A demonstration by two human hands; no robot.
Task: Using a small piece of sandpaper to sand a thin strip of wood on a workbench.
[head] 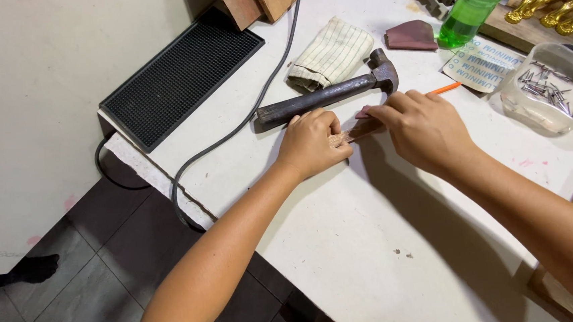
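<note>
Frame centre: left hand point(312, 142) curled down on a small wooden strip point(358, 132), fingers closed, pinning it to the white table point(373, 242). Right hand point(419, 128) pinches a reddish bit point(362, 114) at the strip's far end, fingers nearly closed. Hammer point(329, 94) lies just above the hands; folded cloth point(329, 56) beyond it. Clear tub of nails point(550, 89) at right edge.
</note>
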